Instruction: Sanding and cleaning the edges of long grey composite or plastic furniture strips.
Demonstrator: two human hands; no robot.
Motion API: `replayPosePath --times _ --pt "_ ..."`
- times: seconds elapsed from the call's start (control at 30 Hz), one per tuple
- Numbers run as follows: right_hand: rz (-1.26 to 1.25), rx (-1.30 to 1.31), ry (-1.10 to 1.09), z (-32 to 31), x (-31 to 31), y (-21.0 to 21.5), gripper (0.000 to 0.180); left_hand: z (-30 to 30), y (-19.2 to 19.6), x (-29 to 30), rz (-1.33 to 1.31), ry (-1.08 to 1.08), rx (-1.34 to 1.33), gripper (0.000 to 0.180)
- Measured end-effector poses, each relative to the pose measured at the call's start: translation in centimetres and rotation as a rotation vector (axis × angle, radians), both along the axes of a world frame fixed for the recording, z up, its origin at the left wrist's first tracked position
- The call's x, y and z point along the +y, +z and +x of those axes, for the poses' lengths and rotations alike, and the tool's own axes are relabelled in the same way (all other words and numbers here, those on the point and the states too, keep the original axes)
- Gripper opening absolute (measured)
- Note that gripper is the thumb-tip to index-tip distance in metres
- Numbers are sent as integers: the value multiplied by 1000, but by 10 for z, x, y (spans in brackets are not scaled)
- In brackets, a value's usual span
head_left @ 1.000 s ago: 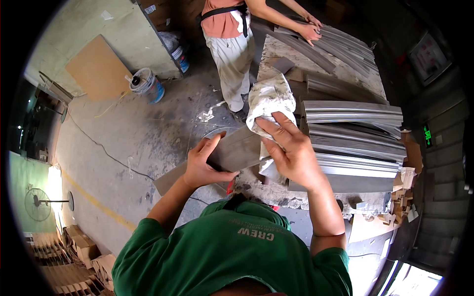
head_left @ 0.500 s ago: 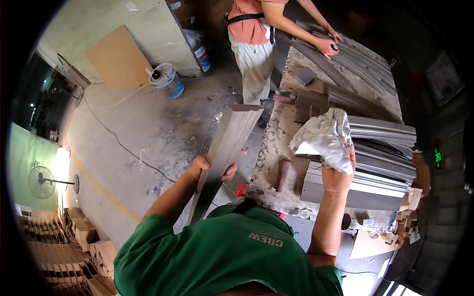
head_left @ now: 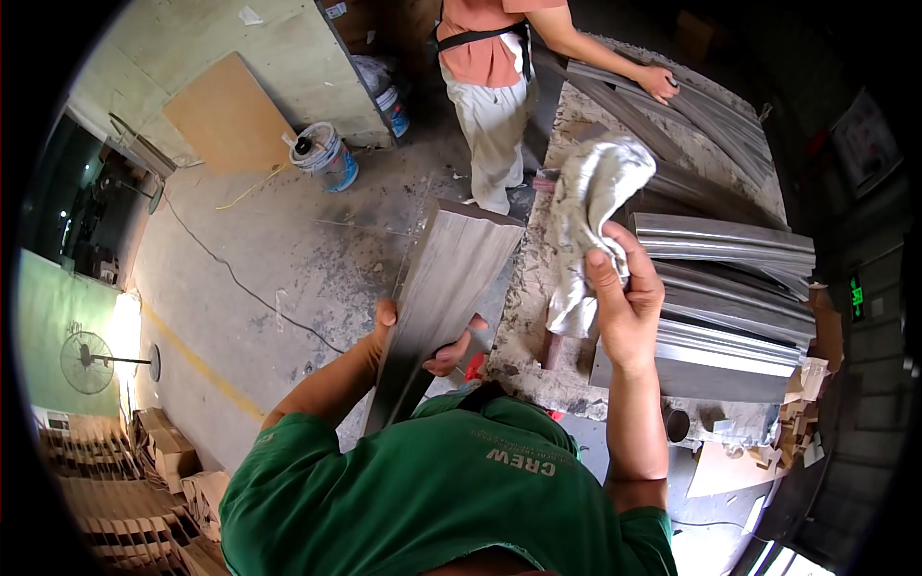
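Observation:
A long grey moulding strip (head_left: 447, 278) with a shaped profile slants up in front of my body. My left hand (head_left: 423, 341) wraps round it from beneath, thumb on one side and fingers on the other. To the right, my right hand (head_left: 624, 298) pinches a crumpled whitish cloth (head_left: 597, 197), raised above the workbench and apart from the strip. Under and beside the cloth, several finished-looking grey mouldings (head_left: 725, 293) lie stacked on the bench. A reddish block (head_left: 554, 349) shows partly behind the cloth.
The stained workbench (head_left: 523, 336) runs along my right. At its far end a co-worker (head_left: 490, 91) in an orange top reaches over more strips (head_left: 720, 125). A bucket (head_left: 327, 158), a leaning brown board (head_left: 228, 117), a floor cable (head_left: 250, 283), a fan (head_left: 88, 362) and cardboard (head_left: 163, 446) stand around.
My right hand has brought the cloth leftward and turned, so its fingers now show. The strip in my left hand has tilted slightly. The co-worker's hand has shifted along the far strips.

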State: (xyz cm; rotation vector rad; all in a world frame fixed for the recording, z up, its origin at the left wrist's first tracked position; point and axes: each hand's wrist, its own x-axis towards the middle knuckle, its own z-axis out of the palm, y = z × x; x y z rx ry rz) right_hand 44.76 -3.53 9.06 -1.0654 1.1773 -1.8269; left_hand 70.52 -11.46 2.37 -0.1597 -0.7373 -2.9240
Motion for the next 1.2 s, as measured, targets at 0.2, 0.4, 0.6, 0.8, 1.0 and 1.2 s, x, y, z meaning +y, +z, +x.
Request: replayPosePath --times 0.2,0.4,0.6,0.8,1.0,1.2 --pt "7 104 83 11 -11 15 37 -3 -2 -3 21 -15 -55 110" --pt "-34 253 99 14 -15 15 41 -3 1 -4 20 -10 -119 108" --pt "1 393 51 33 -14 7 42 -4 1 -11 -10 46 -214 102" --pt "56 166 74 35 -7 -13 51 -10 1 -13 -143 161 -292 96" --pt "-77 505 -119 26 3 -2 45 -11 3 -13 -258 130 -378 100" --pt "-218 677 44 3 -8 -4 44 -8 0 -8 -223 25 -392 99"
